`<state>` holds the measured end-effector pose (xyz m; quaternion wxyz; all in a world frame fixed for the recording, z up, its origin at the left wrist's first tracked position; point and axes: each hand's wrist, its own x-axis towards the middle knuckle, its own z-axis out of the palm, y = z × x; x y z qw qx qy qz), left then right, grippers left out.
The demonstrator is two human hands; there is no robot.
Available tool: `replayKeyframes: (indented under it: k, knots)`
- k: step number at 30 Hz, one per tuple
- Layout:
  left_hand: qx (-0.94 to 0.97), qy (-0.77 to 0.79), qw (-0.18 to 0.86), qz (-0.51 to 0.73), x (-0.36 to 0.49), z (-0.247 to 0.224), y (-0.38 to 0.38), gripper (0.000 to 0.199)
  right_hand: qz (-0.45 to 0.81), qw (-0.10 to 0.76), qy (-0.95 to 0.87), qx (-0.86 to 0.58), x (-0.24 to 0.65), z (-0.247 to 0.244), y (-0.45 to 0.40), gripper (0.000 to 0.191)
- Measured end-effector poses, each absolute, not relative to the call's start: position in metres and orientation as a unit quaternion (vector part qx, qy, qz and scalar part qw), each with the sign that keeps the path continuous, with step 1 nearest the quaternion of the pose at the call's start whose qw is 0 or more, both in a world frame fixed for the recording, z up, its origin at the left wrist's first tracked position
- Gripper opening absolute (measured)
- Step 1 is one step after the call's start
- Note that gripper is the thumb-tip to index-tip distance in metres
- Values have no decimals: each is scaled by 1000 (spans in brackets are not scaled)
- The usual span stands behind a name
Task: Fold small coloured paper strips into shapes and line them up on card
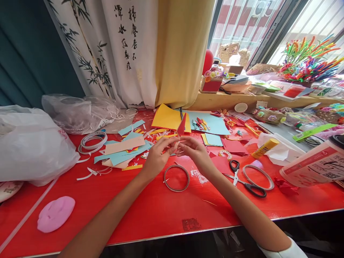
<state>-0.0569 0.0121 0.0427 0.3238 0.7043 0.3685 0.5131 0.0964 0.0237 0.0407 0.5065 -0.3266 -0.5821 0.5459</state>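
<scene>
Over the middle of the table, my left hand (158, 154) and my right hand (195, 152) meet at the fingertips. Both are closed in a pinch on a folded piece of red paper (182, 124), whose pointed end sticks up above the fingers. A small pale bit, perhaps tape or paper, shows between the fingers; its kind is unclear. Just below the hands lies a tape roll (165, 182), flat on the table. To the left are strips of peach paper (124, 145) and blue paper. Behind the hands rest yellow paper sheets (167, 117).
Scissors (247, 184) with black handles, another tape ring (271, 179) and a yellow glue stick (264, 148) lie right. A large cup (314, 165) stands at far right. A white plastic bag (34, 143) and pink clay (56, 214) are left, on the red table (145, 215).
</scene>
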Motion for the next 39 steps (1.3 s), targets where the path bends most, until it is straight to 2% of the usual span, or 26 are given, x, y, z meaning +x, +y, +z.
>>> replayKeyframes:
  k: [4, 8, 15, 27, 32, 39]
  knots:
    - [722, 364, 305, 504, -58, 43, 12, 27, 475, 528, -621, -332, 93, 41, 18, 16]
    - [744, 367, 277, 484, -59, 41, 13, 29, 435, 513, -648, -356, 91, 41, 16, 18]
    - [690, 386, 377, 483, -59, 41, 12, 34, 351, 538, -669, -374, 94, 39, 20, 16]
    - [630, 382, 473, 483, -62, 45, 18, 33, 355, 498, -707, -354, 93, 33, 21, 13]
    - [614, 375, 470, 510, -63, 48, 17, 25, 350, 497, -698, -379, 95, 34, 23, 13]
    - [627, 386, 461, 495, -63, 46, 19, 26, 340, 478, -714, -383, 95, 33, 23, 14]
